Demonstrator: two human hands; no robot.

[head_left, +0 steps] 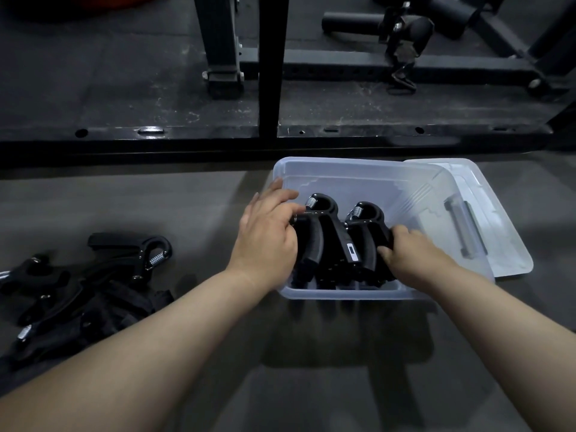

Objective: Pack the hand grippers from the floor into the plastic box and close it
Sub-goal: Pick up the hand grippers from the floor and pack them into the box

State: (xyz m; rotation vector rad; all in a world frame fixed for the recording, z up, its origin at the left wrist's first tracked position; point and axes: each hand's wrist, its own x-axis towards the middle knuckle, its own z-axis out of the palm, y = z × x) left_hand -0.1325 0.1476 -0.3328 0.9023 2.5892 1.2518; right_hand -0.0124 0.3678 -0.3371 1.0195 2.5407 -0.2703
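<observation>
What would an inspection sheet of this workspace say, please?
Surface: grey floor, dull sheen.
Job's things: clear plastic box open, its lid lying off at its right side; first hand gripper and second hand gripper standing inside, spring ends up; pile of hand grippers on the floor at left.
Clutter: nothing seen.
Hands: left hand holds the first hand gripper; right hand grips the second hand gripper.
Cables: nothing seen.
Surroundings: black rack frame and padded rollers behind.
</observation>
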